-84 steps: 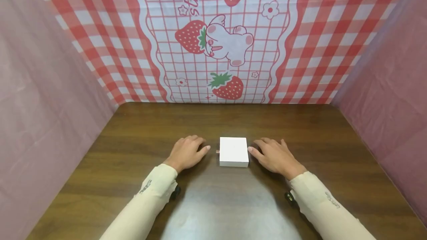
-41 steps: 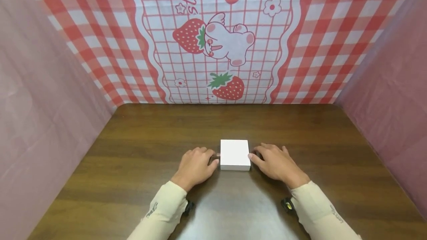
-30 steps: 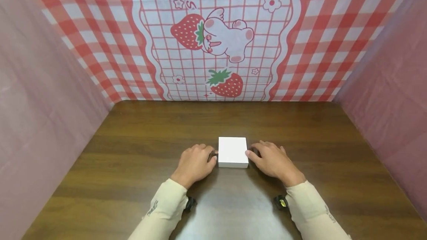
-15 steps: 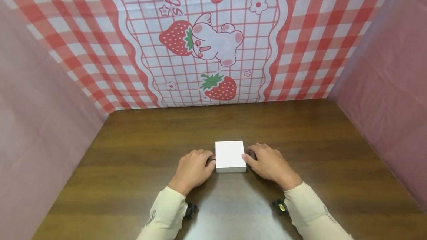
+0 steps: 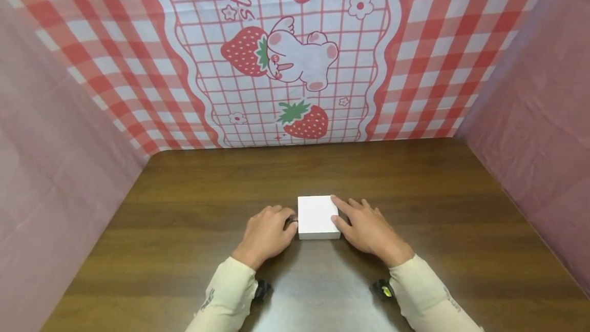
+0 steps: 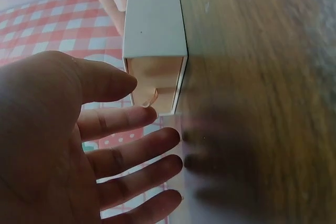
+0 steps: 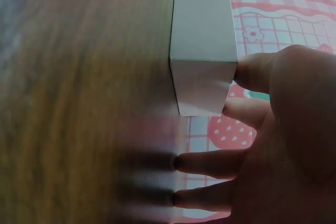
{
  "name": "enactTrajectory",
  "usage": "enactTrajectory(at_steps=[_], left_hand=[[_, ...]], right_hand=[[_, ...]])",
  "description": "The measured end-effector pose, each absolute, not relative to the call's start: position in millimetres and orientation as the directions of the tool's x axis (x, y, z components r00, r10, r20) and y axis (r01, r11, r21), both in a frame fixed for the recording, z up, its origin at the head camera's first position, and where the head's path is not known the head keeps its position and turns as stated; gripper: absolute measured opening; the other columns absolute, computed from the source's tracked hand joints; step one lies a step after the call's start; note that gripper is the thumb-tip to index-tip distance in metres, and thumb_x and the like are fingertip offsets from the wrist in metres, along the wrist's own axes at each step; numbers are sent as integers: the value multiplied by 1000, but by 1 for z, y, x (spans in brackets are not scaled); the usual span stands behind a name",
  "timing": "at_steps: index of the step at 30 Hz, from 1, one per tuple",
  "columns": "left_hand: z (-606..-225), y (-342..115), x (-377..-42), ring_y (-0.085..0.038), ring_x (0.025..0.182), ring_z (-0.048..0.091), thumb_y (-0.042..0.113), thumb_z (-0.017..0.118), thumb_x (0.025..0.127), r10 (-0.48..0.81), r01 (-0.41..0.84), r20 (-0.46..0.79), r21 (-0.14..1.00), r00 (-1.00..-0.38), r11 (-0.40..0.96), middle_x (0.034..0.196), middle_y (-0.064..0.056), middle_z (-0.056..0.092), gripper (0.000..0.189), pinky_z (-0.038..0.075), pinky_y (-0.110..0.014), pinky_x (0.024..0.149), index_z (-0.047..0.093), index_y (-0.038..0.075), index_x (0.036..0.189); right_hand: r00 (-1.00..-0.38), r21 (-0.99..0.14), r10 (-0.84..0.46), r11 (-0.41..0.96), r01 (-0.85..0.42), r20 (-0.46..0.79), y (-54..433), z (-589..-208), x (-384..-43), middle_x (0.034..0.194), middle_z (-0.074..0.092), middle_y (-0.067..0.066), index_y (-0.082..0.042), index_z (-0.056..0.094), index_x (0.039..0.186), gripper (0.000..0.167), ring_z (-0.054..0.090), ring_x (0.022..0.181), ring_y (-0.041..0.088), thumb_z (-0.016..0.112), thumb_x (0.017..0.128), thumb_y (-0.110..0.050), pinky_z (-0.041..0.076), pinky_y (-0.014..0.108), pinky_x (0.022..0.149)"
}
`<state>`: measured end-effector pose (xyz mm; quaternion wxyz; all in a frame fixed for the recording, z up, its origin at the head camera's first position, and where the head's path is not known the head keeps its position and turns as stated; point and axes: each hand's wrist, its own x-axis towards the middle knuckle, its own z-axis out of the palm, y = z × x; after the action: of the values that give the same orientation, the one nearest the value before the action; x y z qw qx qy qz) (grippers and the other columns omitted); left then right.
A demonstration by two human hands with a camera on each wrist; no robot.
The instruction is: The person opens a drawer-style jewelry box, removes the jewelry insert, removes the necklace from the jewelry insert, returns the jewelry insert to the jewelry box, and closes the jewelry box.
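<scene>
A red-and-white checked cloth printed with strawberries (image 5: 304,65) hangs upright behind a brown wood-grain table (image 5: 207,183). Over the tabletop, the right hand (image 5: 369,229) has its fingers extended, grasping nothing; the left hand (image 5: 266,232) likewise has loosely stretched fingers, thumb and forefinger parted. Between them a flat, square white box (image 5: 317,214) lies on the table, the right thumb and forefinger tips touching its right edge. From its left end sticks a small, thin peach-coloured loop (image 6: 154,97), beside the left forefinger's tip, though whether they touch is hard to tell.
</scene>
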<state>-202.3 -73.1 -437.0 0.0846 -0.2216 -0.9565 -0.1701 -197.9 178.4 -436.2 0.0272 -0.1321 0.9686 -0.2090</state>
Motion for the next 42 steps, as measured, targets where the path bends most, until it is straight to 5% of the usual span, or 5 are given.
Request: enactTrajectory(at_steps=[13,24,42], left_hand=[[-438,-77,-206,-22,101,63,32,62,97,432,459,155,331,-888,825,111,-1,69,28,54,-47,79,72,17,118],[-440,-76,-210,-21,94,61,24,63,96,411,455,198,317,-890,832,101,-1,68,20,54,-44,73,74,15,110],[-443,-66,-212,-28,98,56,23,59,99,355,374,124,391,-927,841,105,-4,65,21,49,-45,80,75,13,108]], right_hand=[[-960,-434,-280,862,-261,20,180,-440,-197,148,43,29,-20,39,155,58,30,133,63,52,103,-42,21,79,102],[-951,-462,-310,840,-284,21,178,-440,-197,150,48,8,-26,39,155,58,24,132,67,54,102,-44,15,81,101],[-954,-445,-298,854,-268,2,177,-440,-199,144,52,17,-21,36,156,58,24,132,68,49,104,-42,16,81,101]])
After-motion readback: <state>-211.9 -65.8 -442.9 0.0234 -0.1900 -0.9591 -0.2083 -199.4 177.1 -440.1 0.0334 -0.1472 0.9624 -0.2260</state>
